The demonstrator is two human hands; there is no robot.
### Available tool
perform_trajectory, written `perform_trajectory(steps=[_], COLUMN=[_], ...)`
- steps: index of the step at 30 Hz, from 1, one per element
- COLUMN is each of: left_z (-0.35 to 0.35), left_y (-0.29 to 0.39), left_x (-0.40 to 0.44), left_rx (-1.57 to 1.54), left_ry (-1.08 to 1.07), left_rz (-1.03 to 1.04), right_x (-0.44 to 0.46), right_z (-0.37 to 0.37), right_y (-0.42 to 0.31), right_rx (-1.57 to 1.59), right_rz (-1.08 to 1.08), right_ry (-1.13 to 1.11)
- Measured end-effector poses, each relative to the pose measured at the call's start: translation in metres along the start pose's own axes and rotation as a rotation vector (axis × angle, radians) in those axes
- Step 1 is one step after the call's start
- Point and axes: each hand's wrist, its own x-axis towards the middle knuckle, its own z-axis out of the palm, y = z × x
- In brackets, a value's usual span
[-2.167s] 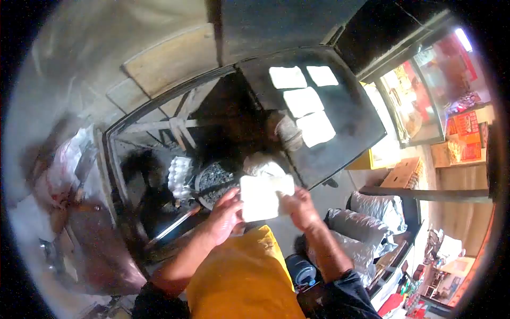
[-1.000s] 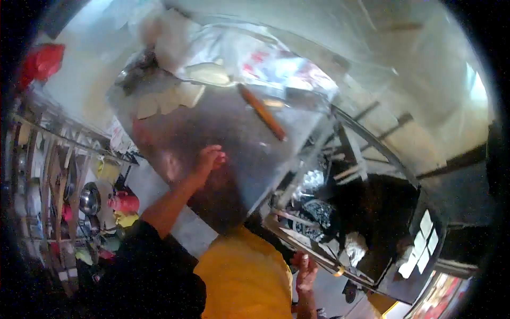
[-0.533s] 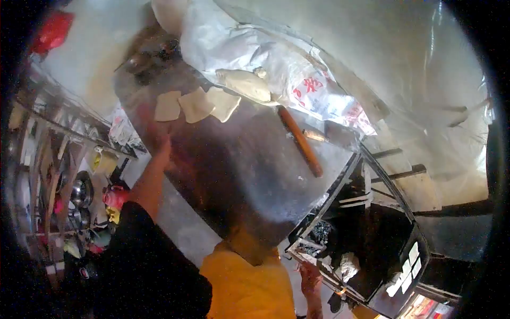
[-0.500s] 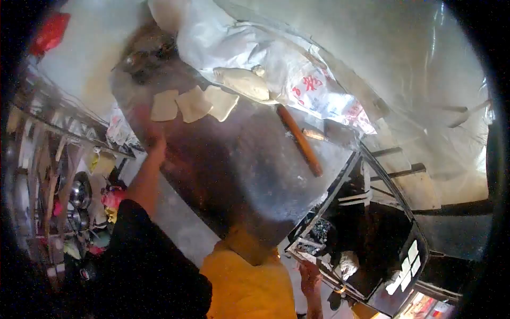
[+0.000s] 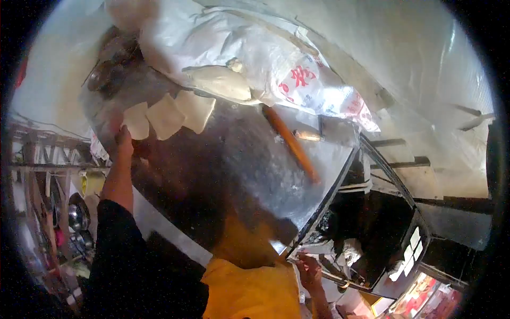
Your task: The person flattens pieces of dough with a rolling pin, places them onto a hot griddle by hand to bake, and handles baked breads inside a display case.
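Note:
Three flat pale sheets of dough (image 5: pixel 166 118) lie side by side, slightly overlapping, on a dark worktop (image 5: pixel 249 154). My left hand (image 5: pixel 122 137) is at the left edge of the leftmost sheet, its thumb side against the dough. Its other fingers are lost in shadow and blur, so I cannot see whether it grips. My right hand (image 5: pixel 309 270) is low, beside the near rim of a dark framed box (image 5: pixel 366 228), with its fingers curled. Whether it holds anything is hidden.
A wooden rolling pin (image 5: pixel 291 144) lies on the worktop beside a short light-coloured handle (image 5: pixel 308 136). A larger dough lump (image 5: pixel 218 84) sits against white plastic sheeting (image 5: pixel 249 45) with red printing. Metal bowls (image 5: pixel 78 217) are on the left. An orange garment (image 5: pixel 252 290) is below.
My left hand has come up to the leftmost dough sheet's edge, and its arm has straightened. The view has shifted, moving the worktop leftward. My right hand stays by the framed box.

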Motion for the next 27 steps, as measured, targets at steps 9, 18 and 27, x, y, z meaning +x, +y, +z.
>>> perform_trajectory(steps=[9, 18, 27], left_z=[0.134, 0.275, 0.340], left_y=[0.185, 0.160, 0.108], left_x=[-0.089, -0.527, -0.831], left_rx=[-0.083, -0.109, -0.173], left_ry=[-0.547, -1.432, -1.684], left_rz=[0.255, -0.323, -0.798], right_x=[0.050, 0.018, -0.170], right_z=[0.000, -0.054, -0.160], right_y=[-0.041, -0.039, 0.115], right_rx=[-0.018, 1.627, 1.652], right_rz=[-0.240, 0.006, -0.107], right_ry=[-0.014, -0.084, 0.456])
